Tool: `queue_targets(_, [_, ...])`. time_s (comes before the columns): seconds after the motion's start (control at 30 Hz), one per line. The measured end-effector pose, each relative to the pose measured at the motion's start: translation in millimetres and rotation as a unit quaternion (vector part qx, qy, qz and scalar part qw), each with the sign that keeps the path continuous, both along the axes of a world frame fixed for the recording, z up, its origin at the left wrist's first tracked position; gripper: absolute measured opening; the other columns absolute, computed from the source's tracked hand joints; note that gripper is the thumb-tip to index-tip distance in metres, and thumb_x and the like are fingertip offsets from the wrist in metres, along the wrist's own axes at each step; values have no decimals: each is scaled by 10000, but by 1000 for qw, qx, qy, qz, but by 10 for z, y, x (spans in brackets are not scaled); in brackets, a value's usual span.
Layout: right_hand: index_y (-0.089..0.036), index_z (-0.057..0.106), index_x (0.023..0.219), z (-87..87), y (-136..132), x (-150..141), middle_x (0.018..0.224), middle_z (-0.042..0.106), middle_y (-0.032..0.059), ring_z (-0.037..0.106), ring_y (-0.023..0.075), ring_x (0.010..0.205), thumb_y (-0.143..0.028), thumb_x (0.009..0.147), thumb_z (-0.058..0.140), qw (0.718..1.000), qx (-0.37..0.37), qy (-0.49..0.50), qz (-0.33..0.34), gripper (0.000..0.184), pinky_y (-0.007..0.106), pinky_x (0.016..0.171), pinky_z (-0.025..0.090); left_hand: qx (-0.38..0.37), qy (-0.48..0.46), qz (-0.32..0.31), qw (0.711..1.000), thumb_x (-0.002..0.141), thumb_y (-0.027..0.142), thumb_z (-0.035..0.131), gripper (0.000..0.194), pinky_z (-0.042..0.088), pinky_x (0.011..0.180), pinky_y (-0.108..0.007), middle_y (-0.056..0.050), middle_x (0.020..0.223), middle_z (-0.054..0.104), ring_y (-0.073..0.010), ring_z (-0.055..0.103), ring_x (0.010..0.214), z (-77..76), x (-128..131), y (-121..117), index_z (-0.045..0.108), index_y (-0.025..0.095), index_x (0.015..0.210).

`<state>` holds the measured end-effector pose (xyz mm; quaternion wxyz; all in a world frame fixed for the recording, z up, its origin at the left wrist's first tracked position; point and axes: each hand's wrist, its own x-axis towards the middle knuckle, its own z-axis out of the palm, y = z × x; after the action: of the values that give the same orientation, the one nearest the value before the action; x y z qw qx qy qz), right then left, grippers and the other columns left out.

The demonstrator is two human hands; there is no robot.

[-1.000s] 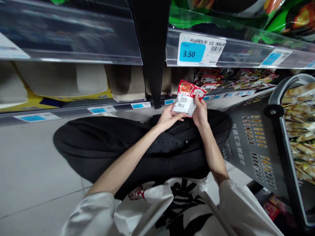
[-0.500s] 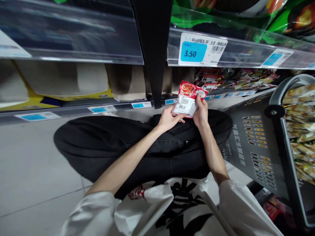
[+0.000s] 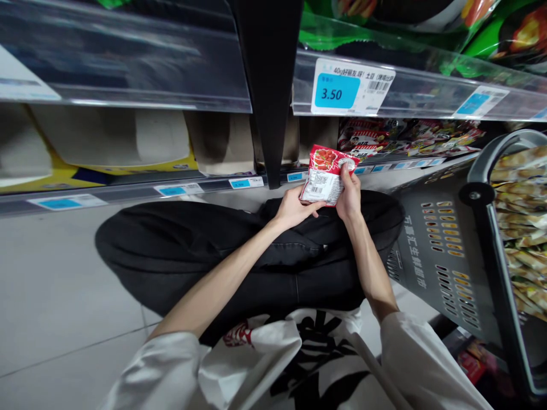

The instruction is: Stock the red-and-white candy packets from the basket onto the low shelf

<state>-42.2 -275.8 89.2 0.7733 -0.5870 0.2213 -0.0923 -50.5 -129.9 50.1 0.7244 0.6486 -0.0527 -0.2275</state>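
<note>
A small red and white snack packet (image 3: 323,179) is held above my crossed legs, with a barcode and printed text on the side that faces me. My left hand (image 3: 294,208) grips its lower left edge, thumb along the bottom. On the right side, my right hand (image 3: 350,196) pinches the packet with the thumb over its front. The fingers behind it are mostly hidden. Just beyond the packet, similar red and white snack packets (image 3: 363,139) lie on the bottom shelf.
At my right stands a grey shopping basket (image 3: 421,250) holding several yellowish packets (image 3: 523,228). Ahead, a black shelf post (image 3: 273,102) rises between shelves with blue price tags (image 3: 337,91). Open cardboard boxes (image 3: 115,136) fill the lower left shelf. Green bags (image 3: 325,28) are above.
The packet has tipped slightly and sunk a little in my hands. My left thumb has shifted slightly along its lower edge. Both hands keep hold of it.
</note>
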Motion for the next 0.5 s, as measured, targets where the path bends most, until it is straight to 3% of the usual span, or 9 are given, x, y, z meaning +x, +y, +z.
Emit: queue_targets(0.5, [-246, 728, 881, -62, -27, 34, 996, 792, 25, 714, 258, 1122, -681, 808, 698, 999, 28, -31, -2, 443, 442, 979, 582, -10, 3, -7, 1000, 725, 322, 853, 377, 562, 485, -212, -81, 907, 779, -128, 688, 502, -2, 0, -2, 660, 121, 980])
